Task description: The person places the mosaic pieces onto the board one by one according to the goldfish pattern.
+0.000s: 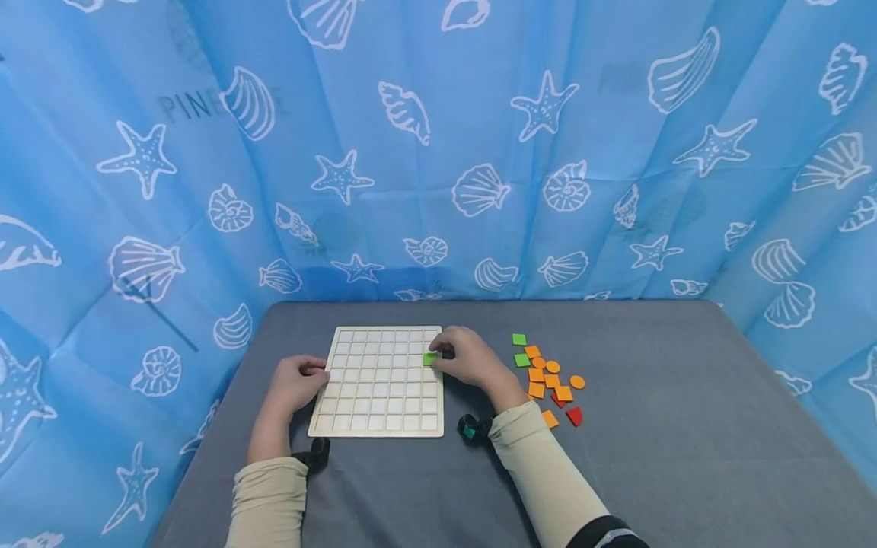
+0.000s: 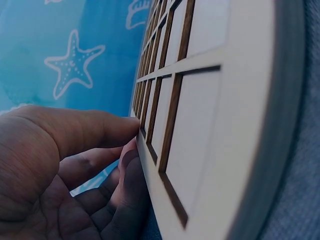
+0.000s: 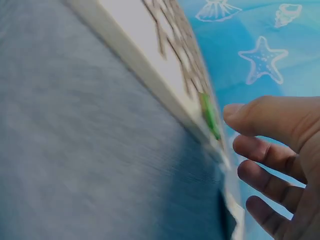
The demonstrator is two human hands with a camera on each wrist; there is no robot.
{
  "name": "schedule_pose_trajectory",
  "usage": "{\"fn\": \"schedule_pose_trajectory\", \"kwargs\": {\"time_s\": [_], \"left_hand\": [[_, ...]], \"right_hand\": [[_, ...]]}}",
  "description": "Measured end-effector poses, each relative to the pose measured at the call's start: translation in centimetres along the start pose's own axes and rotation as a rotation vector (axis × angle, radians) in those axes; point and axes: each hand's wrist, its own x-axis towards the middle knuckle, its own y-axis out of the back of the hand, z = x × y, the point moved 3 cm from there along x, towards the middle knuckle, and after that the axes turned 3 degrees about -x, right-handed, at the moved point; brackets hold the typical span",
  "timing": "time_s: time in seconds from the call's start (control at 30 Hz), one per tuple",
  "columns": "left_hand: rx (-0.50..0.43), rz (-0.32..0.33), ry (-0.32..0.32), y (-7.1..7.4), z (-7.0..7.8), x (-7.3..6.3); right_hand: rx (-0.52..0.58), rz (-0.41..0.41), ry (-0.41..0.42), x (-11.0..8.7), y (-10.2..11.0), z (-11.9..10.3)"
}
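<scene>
A pale wooden grid board (image 1: 377, 434) lies on the grey table, its square cells lined in white. My left hand (image 1: 296, 384) pinches the board's left edge, thumb tip on the frame and fingers curled at the side, as the left wrist view shows. A green square tile (image 1: 428, 359) sits at the right-hand column of the board. Right beside that tile is my right hand (image 1: 473, 356). In the right wrist view its thumb (image 3: 250, 117) and loosely bent fingers are spread, with a gap between them and the green tile (image 3: 209, 116).
Right of the board lie two green squares (image 1: 518, 339), several orange squares (image 1: 536, 374), orange round pieces (image 1: 578, 382) and a red piece (image 1: 574, 415). A blue curtain (image 1: 438, 228) with shell prints hangs behind the grey table (image 1: 685, 426).
</scene>
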Motion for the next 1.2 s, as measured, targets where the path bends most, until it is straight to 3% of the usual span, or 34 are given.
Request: {"fn": "schedule_pose_trajectory", "kwargs": {"time_s": [0.3, 0.43, 0.6, 0.87, 1.2], "left_hand": [[0.005, -0.005, -0.029, -0.2, 0.7, 0.5], [0.003, -0.005, -0.029, -0.1, 0.8, 0.5], [0.007, -0.004, -0.034, 0.0, 0.7, 0.4], [0.005, -0.007, -0.008, -0.2, 0.2, 0.2], [-0.012, -0.012, -0.009, 0.0, 0.0, -0.2]], "right_hand": [[0.221, 0.114, -0.041, -2.2, 4.7, 2.6], [0.226, 0.137, -0.04, -3.7, 6.7, 4.7], [0.226, 0.153, -0.116, -5.9, 8.3, 7.5], [0.225, 0.128, -0.224, -8.4, 8.5, 10.6], [0.224, 0.083, -0.245, -8.6, 8.2, 11.5]]}}
